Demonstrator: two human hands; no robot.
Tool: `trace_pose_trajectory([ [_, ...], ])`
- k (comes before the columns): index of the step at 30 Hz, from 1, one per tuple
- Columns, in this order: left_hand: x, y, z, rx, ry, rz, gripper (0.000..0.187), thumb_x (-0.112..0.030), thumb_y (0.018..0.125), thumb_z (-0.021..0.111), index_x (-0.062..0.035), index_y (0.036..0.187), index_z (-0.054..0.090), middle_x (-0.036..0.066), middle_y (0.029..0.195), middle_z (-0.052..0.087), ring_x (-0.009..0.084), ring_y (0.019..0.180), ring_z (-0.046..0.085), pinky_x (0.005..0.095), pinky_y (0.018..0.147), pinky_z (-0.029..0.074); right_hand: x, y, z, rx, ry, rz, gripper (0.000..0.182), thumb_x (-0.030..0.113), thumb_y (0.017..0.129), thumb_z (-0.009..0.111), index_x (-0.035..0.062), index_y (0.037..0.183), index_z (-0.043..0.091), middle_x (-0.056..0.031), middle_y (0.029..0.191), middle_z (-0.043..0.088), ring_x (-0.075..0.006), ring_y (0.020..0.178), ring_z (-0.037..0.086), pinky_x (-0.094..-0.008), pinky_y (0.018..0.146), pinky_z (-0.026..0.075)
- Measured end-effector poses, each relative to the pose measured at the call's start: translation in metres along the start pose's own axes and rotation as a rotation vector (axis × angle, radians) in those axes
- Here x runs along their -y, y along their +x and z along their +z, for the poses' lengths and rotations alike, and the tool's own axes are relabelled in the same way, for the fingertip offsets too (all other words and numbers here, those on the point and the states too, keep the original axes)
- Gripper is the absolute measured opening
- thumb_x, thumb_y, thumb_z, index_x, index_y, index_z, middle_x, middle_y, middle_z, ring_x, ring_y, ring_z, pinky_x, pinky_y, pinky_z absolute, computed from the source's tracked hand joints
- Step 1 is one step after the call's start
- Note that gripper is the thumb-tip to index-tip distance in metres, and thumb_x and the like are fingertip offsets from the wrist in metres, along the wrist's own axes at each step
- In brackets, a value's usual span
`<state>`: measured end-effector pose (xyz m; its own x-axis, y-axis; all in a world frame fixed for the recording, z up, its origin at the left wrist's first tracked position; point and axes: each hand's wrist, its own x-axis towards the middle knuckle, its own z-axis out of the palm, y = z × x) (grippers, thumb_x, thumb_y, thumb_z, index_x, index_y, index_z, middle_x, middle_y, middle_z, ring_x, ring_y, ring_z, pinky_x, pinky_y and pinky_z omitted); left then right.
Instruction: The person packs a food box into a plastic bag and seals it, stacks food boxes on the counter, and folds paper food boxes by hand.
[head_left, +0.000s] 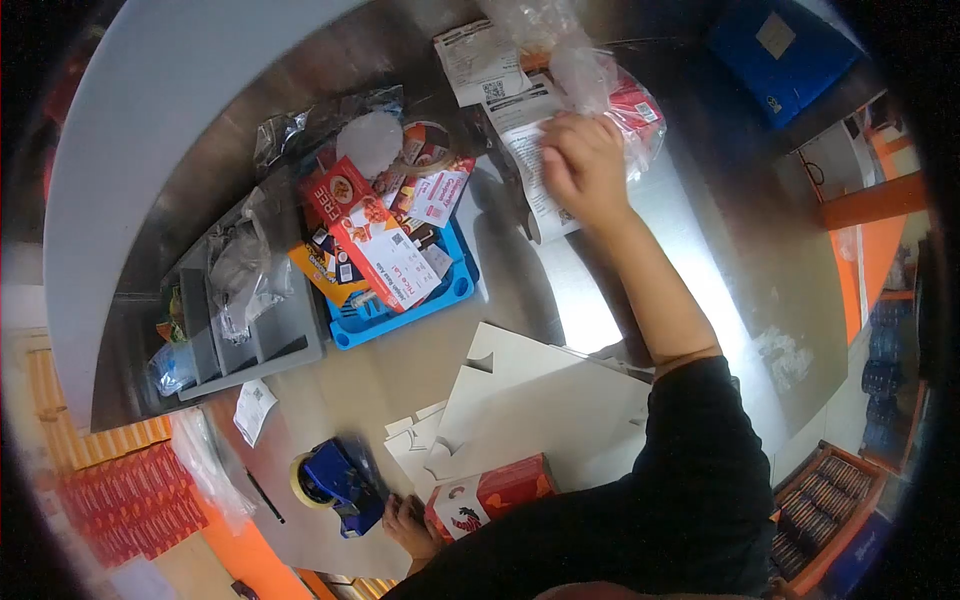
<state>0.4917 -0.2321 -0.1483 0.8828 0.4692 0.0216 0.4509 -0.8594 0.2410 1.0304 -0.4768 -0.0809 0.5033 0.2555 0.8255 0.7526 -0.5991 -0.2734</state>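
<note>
My right hand is stretched out over the steel counter, its fingers curled at a long printed receipt and the edge of a clear plastic bag with a red item inside. What its fingertips hold is hidden. Low in the view, my left hand rests between a blue tape dispenser and a red and white box; its fingers are partly visible and look spread, with nothing in them. White flat cardboard pieces lie beyond the box.
A blue tray holds leaflets and a tape roll. Left of it stands a grey divided organiser with plastic packets. A small paper slip and a black pen lie nearby. A blue box sits at the upper right.
</note>
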Motion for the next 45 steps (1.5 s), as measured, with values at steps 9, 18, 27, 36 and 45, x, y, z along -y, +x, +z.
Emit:
trace_pose_trajectory([
  [9, -0.011, 0.006, -0.011, -0.007, -0.001, 0.019, 0.045, -0.022, 0.075, 0.054, -0.0052, 0.116, 0.046, 0.022, 0.125, 0.040, 0.0413, 0.114, 0.037, 0.0531, 0.096, 0.027, -0.040, 0.037, -0.043, 0.470, -0.272, 0.438, 0.027, 0.028, 0.074, 0.059, 0.0040, 0.086, 0.060, -0.0133, 0.092, 0.060, -0.0293, 0.095, 0.055, -0.0554, 0.099, 0.023],
  [18, -0.018, 0.006, -0.029, -0.068, -0.132, 0.045, 0.044, -0.019, 0.070, 0.059, -0.0073, 0.112, 0.052, 0.020, 0.122, 0.046, 0.0384, 0.110, 0.042, 0.0493, 0.095, 0.031, 0.022, -0.008, -0.112, 0.109, -0.045, 0.220, 0.031, 0.006, 0.075, 0.055, 0.0046, 0.106, 0.059, -0.0157, 0.105, 0.061, -0.0308, 0.106, 0.054, -0.0447, 0.101, 0.029],
  [27, 0.023, -0.026, -0.035, -0.035, -0.340, 0.284, 0.043, -0.020, 0.070, 0.063, -0.0121, 0.110, 0.054, 0.015, 0.124, 0.047, 0.0375, 0.115, 0.041, 0.0489, 0.095, 0.033, 0.175, 0.076, -0.286, 0.249, 0.076, 0.059, 0.024, 0.002, 0.082, 0.050, -0.0002, 0.105, 0.058, -0.0099, 0.105, 0.058, -0.0194, 0.101, 0.053, -0.0319, 0.090, 0.039],
  [36, 0.163, -0.054, -0.081, -0.032, -0.433, 0.219, 0.041, -0.015, 0.067, 0.061, -0.0119, 0.107, 0.056, 0.016, 0.121, 0.048, 0.0381, 0.113, 0.042, 0.0510, 0.093, 0.032, 0.459, 0.254, -0.270, -0.081, 0.064, 0.192, 0.030, 0.028, 0.087, 0.056, -0.0003, 0.095, 0.063, -0.0063, 0.083, 0.063, -0.0116, 0.078, 0.054, -0.0261, 0.071, 0.042],
  [45, 0.291, -0.018, -0.110, -0.228, -0.265, -0.117, 0.038, -0.016, 0.069, 0.059, -0.0050, 0.105, 0.054, 0.021, 0.124, 0.043, 0.0396, 0.119, 0.034, 0.0526, 0.098, 0.024, 0.495, 0.367, -0.055, -0.316, 0.027, -0.123, 0.026, 0.028, 0.086, 0.052, 0.0084, 0.098, 0.065, -0.0149, 0.094, 0.065, -0.0296, 0.092, 0.061, -0.0337, 0.082, 0.045],
])
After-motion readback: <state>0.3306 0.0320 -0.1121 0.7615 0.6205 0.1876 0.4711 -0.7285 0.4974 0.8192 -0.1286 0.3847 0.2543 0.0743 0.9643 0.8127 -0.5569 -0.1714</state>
